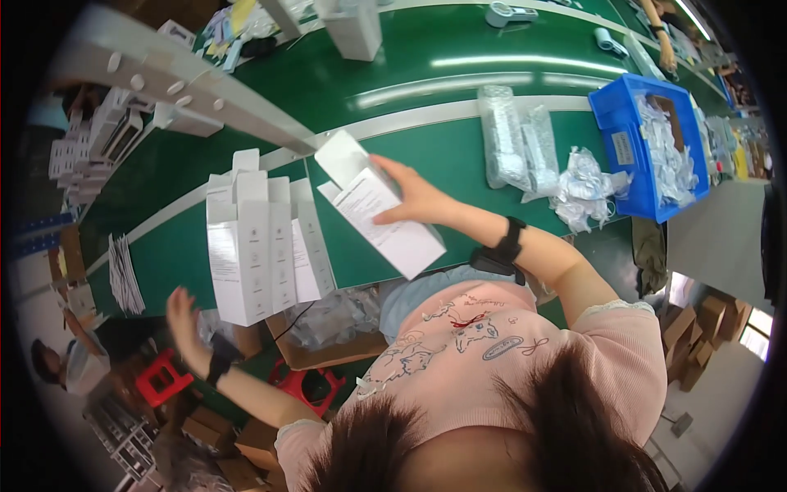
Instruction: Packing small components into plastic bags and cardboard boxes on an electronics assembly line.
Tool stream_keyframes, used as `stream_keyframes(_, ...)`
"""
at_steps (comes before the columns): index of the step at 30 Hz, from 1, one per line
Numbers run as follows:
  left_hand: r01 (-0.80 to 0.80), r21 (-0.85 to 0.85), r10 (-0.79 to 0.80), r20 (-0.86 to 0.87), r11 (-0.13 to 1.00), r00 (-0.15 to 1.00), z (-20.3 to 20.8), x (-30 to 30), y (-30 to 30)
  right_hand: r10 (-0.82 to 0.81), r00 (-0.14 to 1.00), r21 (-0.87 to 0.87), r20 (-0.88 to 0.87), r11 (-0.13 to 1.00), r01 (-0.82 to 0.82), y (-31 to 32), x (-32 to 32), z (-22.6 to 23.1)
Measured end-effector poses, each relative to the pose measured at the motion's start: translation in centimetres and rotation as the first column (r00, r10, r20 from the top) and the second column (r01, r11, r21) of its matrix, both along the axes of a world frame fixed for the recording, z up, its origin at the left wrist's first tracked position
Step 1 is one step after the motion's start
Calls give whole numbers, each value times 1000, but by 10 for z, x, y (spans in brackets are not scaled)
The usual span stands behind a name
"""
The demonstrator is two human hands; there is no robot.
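Hair (566, 414), right fingers (397, 172) wide around white box (398, 242)

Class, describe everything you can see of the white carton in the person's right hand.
The white carton is tall, narrow and seemingly thin cardboard, with small dark print on its visible broad face. Its flaps stand raised at the upper-left end. It leans over the green workbench; contact there is unclear. The right hand grips it, thumb across the printed face.
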State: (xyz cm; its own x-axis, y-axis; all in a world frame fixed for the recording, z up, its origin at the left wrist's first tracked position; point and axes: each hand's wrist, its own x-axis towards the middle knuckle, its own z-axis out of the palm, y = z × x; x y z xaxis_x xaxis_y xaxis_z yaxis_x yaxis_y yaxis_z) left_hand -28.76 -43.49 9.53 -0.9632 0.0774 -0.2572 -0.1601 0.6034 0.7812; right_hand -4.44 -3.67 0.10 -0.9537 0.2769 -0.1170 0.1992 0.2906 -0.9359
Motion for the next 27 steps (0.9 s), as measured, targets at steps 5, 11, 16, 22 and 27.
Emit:
stream_keyframes(5,327,58,-286,-361,943,888,138,146,108,-36,955,-44,-295,999,25,40,61,66)
stream_keyframes(11,532,609,-564,-163,588,810,37,224,294,106,800,135,-591,990,-31,47,78,80)
stream_keyframes(16,504,650,-474,-241,569,847,-7,210,328,-453,860,204,-233,842,499,146,92,16)
stream_keyframes(22,721,339,-568,-451,605,688,-59,190,372,-618,664,770,422,630,97,182,58,-63)
stream_keyframes(27,814,50,-698,-486,579,526,-80,191,387,-518,789,864,331,502,-33,173,53,-71)
